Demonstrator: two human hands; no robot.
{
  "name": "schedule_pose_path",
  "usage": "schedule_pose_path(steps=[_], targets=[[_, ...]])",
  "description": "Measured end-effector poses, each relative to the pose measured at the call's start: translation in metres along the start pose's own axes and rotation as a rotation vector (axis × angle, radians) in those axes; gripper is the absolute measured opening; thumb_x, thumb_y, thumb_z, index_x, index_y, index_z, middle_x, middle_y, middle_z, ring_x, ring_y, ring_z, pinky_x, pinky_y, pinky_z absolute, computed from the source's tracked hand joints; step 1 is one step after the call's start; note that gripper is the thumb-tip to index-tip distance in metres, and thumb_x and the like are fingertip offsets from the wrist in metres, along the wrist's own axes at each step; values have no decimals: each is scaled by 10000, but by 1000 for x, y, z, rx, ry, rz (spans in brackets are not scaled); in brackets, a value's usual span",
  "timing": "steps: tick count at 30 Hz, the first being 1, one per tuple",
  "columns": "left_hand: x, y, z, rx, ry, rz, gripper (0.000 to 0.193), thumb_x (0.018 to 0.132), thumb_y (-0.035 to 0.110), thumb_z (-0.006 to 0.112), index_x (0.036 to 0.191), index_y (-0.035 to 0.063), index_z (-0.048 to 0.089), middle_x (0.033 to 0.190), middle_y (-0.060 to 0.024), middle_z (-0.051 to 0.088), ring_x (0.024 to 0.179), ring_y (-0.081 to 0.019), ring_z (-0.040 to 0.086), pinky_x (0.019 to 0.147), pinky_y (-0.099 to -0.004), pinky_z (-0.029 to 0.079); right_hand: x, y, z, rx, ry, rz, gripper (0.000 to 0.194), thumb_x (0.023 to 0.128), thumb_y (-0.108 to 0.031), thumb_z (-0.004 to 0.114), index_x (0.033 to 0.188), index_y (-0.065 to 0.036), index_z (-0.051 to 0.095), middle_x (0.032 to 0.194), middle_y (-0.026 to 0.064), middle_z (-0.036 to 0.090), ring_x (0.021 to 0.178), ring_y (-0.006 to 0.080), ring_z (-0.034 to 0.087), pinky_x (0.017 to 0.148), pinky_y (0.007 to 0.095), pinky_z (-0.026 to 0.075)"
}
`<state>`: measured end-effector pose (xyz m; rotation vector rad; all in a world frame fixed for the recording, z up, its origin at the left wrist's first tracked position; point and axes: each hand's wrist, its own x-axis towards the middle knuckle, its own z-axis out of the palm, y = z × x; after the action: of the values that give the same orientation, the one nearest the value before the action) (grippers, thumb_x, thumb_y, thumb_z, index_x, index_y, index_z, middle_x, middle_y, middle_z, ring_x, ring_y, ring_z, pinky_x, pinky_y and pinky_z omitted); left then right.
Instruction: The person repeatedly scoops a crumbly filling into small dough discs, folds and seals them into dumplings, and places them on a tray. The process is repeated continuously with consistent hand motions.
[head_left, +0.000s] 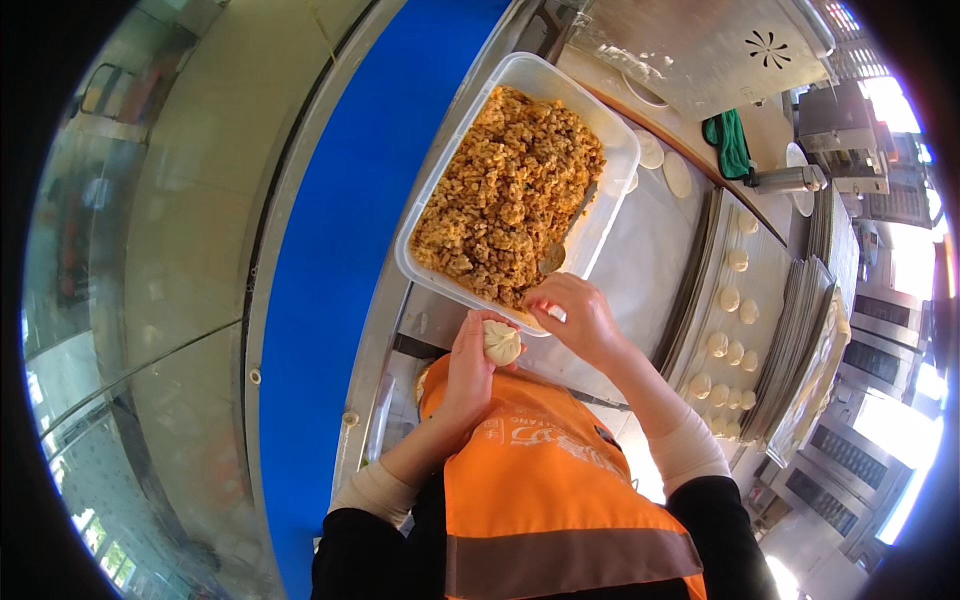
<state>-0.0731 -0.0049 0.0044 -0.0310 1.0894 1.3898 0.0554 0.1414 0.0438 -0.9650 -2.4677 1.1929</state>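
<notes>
A pleated, round stuffed bun of pale dough (502, 343) rests in my left hand (471, 360), its gathered top facing up. My fingers curl around its side, just below the near rim of a clear plastic tub (607, 225). Crumbly orange-brown filling (510, 187) fills much of the tub. A metal spoon (553, 257) lies against the filling on the right side. My right hand (574, 311) hovers over the tub's near corner, apart from the bun, with fingers bent. A whitish patch shows between its thumb and fingers; whether that is dough or the tub behind is unclear.
Flat dough wrappers (676, 175) lie on the metal worktop (637, 247) beyond the tub. To the right, a tray (697, 330) atop a stack carries several dough pieces (718, 345). A blue strip (322, 247) and glass panel (187, 202) border the left. A green cloth (727, 142) lies farther back.
</notes>
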Motion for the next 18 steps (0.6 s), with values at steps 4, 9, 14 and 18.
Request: schedule_pose_path(steps=[4,9,14,18], targets=[[-2,3,20,60,-19,23,443,1095,457,300,1134,77,526,1005,-76,642,806,-175,665,616,-280,526,-18,-26,-15,0,57,-159,142,809,-46,721,951,-45,732,887,69,671,815,252,653,716,362,528],[0,-9,38,64,-91,77,419,1101,428,307,1145,71,522,993,-66,621,806,-163,633,652,-295,531,-43,-26,-26,-204,91,-165,178,789,-85,732,966,-71,718,919,50,659,834,233,649,711,355,519],[7,-41,57,283,-99,271,393,1106,395,316,1140,60,519,1022,-61,581,925,-144,583,806,-303,507,-72,-11,-38,-215,207,-133,188,790,-171,730,958,-101,683,907,43,636,826,252,635,720,364,509],[3,-54,80,248,-161,194,396,1103,397,334,1104,61,544,1070,-70,588,974,-163,573,880,-316,485,-98,21,-40,-181,265,-241,151,722,-140,670,853,-76,632,876,56,597,829,260,603,719,373,516]])
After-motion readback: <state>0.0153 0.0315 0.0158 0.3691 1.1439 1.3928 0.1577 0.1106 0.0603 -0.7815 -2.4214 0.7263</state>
